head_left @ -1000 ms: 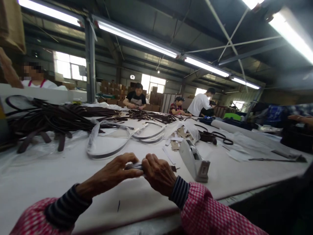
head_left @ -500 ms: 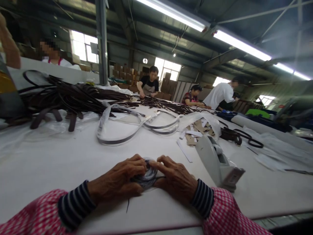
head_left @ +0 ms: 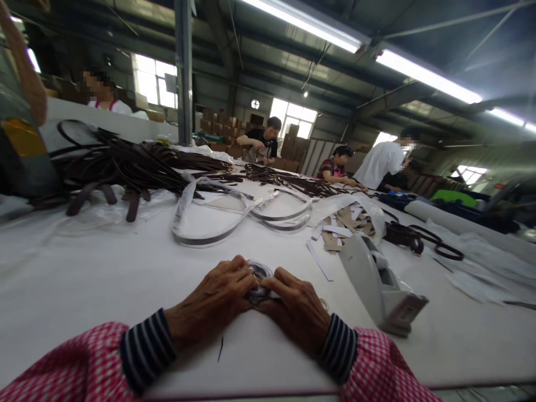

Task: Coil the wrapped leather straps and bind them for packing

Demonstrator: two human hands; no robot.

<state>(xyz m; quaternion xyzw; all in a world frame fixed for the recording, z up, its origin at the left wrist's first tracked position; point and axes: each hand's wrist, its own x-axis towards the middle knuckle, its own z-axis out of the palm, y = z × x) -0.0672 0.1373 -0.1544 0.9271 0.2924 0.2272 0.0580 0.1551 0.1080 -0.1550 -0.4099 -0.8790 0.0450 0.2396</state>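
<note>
A rolled-up strap in clear plastic (head_left: 261,270) lies on the white table (head_left: 188,357) in front of me. From its left side, my left hand (head_left: 215,298) closes on the roll, fingers bent over the top edge. My right hand (head_left: 295,304) grips the opposite side, its thumb and fingers pressed in close to the left ones. Both hands cover much of the roll's near side. A short dark thread (head_left: 220,350) rests on the tabletop below my left wrist.
Right of my hands stands a grey tape dispenser (head_left: 368,279). Beyond lie plastic-sleeved straps (head_left: 205,240), card scraps (head_left: 341,226) and a heap of dark brown straps (head_left: 138,162). Several people work around the table; one arm (head_left: 31,84) shows at far left.
Both hands have drawn closer together around the roll, and the right fingers have curled in. A person across the table has raised their hands. The view has shifted slightly.
</note>
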